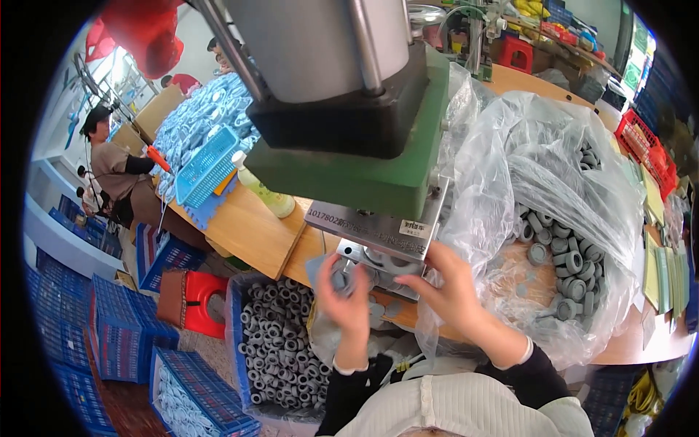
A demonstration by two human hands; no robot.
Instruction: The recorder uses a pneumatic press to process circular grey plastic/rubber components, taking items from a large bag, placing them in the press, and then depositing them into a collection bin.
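My left hand [345,306] is closed round a grey round plastic part [341,278] in front of the press, slightly smeared by motion. Beside it, my right hand [455,290] rests at the right side of the metal die [375,231], with thumb and index finger apart. The thumb lies by the lower fixture, where another grey round part [392,264] sits under the upper block. The other right fingertips are hidden by the block. Above both hands stands the press, with a green head [349,178] and a grey cylinder [313,44].
A clear plastic bag [495,153] holds grey ring parts [571,269] on the right of the table. Below left, a blue-lined crate [234,342] holds many more. A bottle [266,191], blue basket [207,169], red stool [200,302] and seated co-worker [113,164] are left.
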